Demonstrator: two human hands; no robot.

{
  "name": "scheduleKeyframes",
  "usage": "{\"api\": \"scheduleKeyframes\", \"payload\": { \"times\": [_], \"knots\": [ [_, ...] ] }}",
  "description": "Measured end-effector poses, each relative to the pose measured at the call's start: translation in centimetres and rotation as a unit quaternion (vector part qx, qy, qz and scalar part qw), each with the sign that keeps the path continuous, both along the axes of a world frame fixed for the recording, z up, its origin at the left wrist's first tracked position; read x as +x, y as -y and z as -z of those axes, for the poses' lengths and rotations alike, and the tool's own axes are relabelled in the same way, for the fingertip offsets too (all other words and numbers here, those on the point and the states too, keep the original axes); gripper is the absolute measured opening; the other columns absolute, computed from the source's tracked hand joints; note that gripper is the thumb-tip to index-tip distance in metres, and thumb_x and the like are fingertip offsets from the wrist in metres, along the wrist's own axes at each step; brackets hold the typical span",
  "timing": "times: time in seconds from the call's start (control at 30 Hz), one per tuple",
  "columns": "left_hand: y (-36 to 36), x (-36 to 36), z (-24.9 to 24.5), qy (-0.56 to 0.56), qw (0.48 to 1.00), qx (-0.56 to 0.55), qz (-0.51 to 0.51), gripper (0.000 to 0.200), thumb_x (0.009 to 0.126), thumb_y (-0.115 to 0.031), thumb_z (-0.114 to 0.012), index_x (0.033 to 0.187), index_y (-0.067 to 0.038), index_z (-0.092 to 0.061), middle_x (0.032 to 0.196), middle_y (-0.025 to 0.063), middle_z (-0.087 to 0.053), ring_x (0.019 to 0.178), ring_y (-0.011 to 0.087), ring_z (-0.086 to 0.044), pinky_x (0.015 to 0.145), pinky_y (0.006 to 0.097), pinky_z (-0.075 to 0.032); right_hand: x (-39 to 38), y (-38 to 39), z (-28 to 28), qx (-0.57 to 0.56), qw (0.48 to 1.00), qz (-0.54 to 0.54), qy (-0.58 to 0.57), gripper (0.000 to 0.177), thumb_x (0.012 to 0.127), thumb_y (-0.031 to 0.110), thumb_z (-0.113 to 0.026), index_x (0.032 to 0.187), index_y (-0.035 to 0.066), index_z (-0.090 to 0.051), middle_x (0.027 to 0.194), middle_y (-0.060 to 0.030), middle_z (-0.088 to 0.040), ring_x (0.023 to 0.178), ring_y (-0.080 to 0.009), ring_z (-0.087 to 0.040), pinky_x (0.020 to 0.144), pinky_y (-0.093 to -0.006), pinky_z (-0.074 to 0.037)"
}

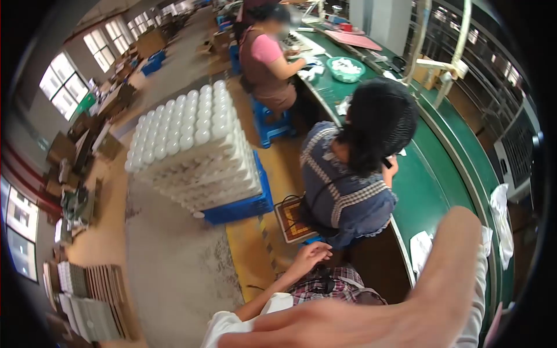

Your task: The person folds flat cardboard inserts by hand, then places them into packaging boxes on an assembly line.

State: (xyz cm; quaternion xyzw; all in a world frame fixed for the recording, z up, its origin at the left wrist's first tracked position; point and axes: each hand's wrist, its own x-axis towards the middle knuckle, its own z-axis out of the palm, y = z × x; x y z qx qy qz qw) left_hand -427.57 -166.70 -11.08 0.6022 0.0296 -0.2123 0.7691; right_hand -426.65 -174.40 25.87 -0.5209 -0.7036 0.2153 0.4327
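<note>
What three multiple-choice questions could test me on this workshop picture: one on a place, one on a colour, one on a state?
1. Where does the stack of white globes stand?
A. on a conveyor
B. on a blue pallet on the floor
C. on a shelf

2. What colour is the stool under the far seated person?
A. red
B. yellow
C. blue

3. How is the left hand?
A. resting on plaid cloth, holding nothing
B. gripping a globe
C. pressed flat on the floor

Answers:
1 B, since the pallet's blue edge shows under the bottom tray, on the bare floor.
2 C, since the seat and legs below the person are plainly blue.
3 A, since the fingers lie loosely curled on the plaid with nothing in them.
</note>
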Motion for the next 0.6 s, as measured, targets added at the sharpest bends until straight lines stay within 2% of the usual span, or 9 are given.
{"api": "scheduleKeyframes", "payload": {
  "times": [0.03, 0.13, 0.17, 0.27, 0.3, 0.47, 0.5, 0.53, 0.6],
  "knots": [
    [-1.9, -0.8, 0.3, 0.010, 0.999, -0.008, -0.038, 0.020, 0.088, -0.009, -0.051, 0.106, 0.000, -0.055, 0.097, 0.0093, -0.061, 0.090, 0.0151, -0.059, 0.080, 0.0270, -0.047, 1.3, -3.0, -1.8, -0.116, 0.982, -0.142, -0.051, 0.021, 0.078, 0.016, -0.055, 0.064, 0.000, -0.051, 0.053, -0.0059, -0.048, 0.049, -0.0166, -0.049, 0.033, -0.0253, -0.034],
    [-5.7, -2.9, 1.4, 0.020, 0.988, -0.051, -0.143, 0.021, 0.088, -0.007, -0.051, 0.107, 0.000, -0.055, 0.099, 0.0082, -0.061, 0.091, 0.0153, -0.059, 0.080, 0.0260, -0.047, -0.1, -5.5, 0.5, 0.090, 0.989, -0.041, -0.106, 0.022, 0.081, 0.016, -0.054, 0.067, -0.001, -0.052, 0.054, -0.0089, -0.049, 0.052, -0.0195, -0.052, 0.038, -0.0319, -0.040],
    [-6.8, -3.4, 0.4, -0.003, 0.986, -0.012, -0.167, 0.020, 0.088, -0.007, -0.051, 0.106, 0.000, -0.055, 0.097, 0.0075, -0.061, 0.090, 0.0153, -0.059, 0.081, 0.0261, -0.046, 1.6, -6.3, -2.7, -0.110, 0.974, -0.093, -0.173, 0.022, 0.081, 0.016, -0.054, 0.069, -0.002, -0.053, 0.055, -0.0101, -0.050, 0.052, -0.0204, -0.052, 0.040, -0.0339, -0.042],
    [-8.4, -4.9, 2.8, -0.041, 0.966, -0.088, -0.239, 0.018, 0.088, -0.006, -0.051, 0.104, 0.000, -0.056, 0.095, 0.0072, -0.061, 0.088, 0.0150, -0.058, 0.081, 0.0265, -0.046, 3.7, -14.2, -0.3, -0.184, 0.915, -0.341, -0.113, 0.020, 0.079, 0.022, -0.059, 0.083, 0.002, -0.057, 0.078, -0.0148, -0.061, 0.069, -0.0271, -0.059, 0.056, -0.0408, -0.049],
    [-9.0, -5.0, 1.7, -0.051, 0.964, -0.088, -0.246, 0.017, 0.088, -0.006, -0.051, 0.102, 0.001, -0.056, 0.094, 0.0066, -0.061, 0.087, 0.0141, -0.058, 0.081, 0.0270, -0.046, 4.5, -15.4, 1.6, -0.140, 0.923, -0.334, -0.129, 0.019, 0.080, 0.018, -0.058, 0.084, -0.001, -0.057, 0.079, -0.0161, -0.061, 0.070, -0.0280, -0.060, 0.058, -0.0405, -0.049],
    [-12.5, -3.7, 6.0, 0.000, 0.971, -0.019, -0.240, 0.020, 0.088, -0.008, -0.051, 0.105, 0.002, -0.054, 0.092, 0.0077, -0.061, 0.087, 0.0136, -0.059, 0.080, 0.0259, -0.045, 10.9, -14.4, 7.4, 0.067, 0.938, -0.241, -0.241, 0.017, 0.085, 0.002, -0.052, 0.093, -0.012, -0.058, 0.085, -0.0230, -0.062, 0.074, -0.0323, -0.061, 0.066, -0.0391, -0.049],
    [-13.1, -3.7, 6.4, 0.009, 0.969, 0.001, -0.246, 0.020, 0.088, -0.008, -0.051, 0.105, 0.002, -0.054, 0.092, 0.0079, -0.061, 0.087, 0.0137, -0.059, 0.080, 0.0258, -0.045, 12.4, -14.2, 7.1, -0.099, 0.946, -0.181, -0.252, 0.020, 0.090, 0.007, -0.047, 0.102, -0.004, -0.059, 0.098, -0.0181, -0.060, 0.087, -0.0274, -0.060, 0.076, -0.0313, -0.048],
    [-13.7, -3.6, 6.7, 0.024, 0.962, -0.031, -0.269, 0.021, 0.088, -0.009, -0.051, 0.106, 0.002, -0.054, 0.093, 0.0083, -0.061, 0.087, 0.0139, -0.059, 0.081, 0.0259, -0.045, 12.4, -14.5, 7.8, -0.157, 0.921, -0.102, -0.342, 0.018, 0.090, 0.006, -0.048, 0.101, -0.003, -0.059, 0.096, -0.0140, -0.061, 0.086, -0.0205, -0.060, 0.075, -0.0292, -0.047],
    [-15.8, -3.2, 6.5, 0.058, 0.946, -0.091, -0.304, 0.023, 0.088, -0.010, -0.051, 0.108, 0.002, -0.053, 0.094, 0.0090, -0.061, 0.089, 0.0143, -0.058, 0.081, 0.0262, -0.045, 12.9, -16.6, 11.5, -0.185, 0.877, -0.068, -0.438, 0.019, 0.091, 0.008, -0.047, 0.101, -0.003, -0.059, 0.090, -0.0071, -0.061, 0.084, -0.0133, -0.058, 0.075, -0.0255, -0.046]
  ]
}}
